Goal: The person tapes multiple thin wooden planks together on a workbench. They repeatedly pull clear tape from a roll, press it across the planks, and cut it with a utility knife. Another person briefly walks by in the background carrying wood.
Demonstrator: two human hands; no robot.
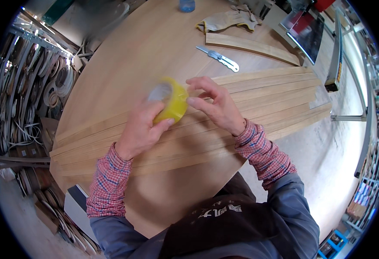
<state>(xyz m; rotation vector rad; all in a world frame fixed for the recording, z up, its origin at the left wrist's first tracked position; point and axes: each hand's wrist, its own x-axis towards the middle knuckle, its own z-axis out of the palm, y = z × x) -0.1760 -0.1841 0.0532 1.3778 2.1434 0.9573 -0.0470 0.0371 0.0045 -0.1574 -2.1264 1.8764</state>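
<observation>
A roll of clear yellow packing tape [178, 102] is held up over the wooden strips by my left hand [144, 125], its thumb on the near rim and its fingers hidden behind or blurred. My right hand [215, 103] is at the roll's right side, thumb and forefinger apart with the tips at or very near the tape; contact is hard to judge. Beneath both hands, several long pale wooden strips [258, 97] lie side by side across the table. Past my right hand lies a utility knife [218, 58] with a silver handle, blade pointing to the upper left.
On the wooden table [107, 82], a separate strip [254, 48] and work gloves [230, 20] lie at the far side. A blue container [187, 5] stands at the far edge. Machine parts [303, 32] occupy the far right. Racks of coiled edging [29, 82] stand to the left.
</observation>
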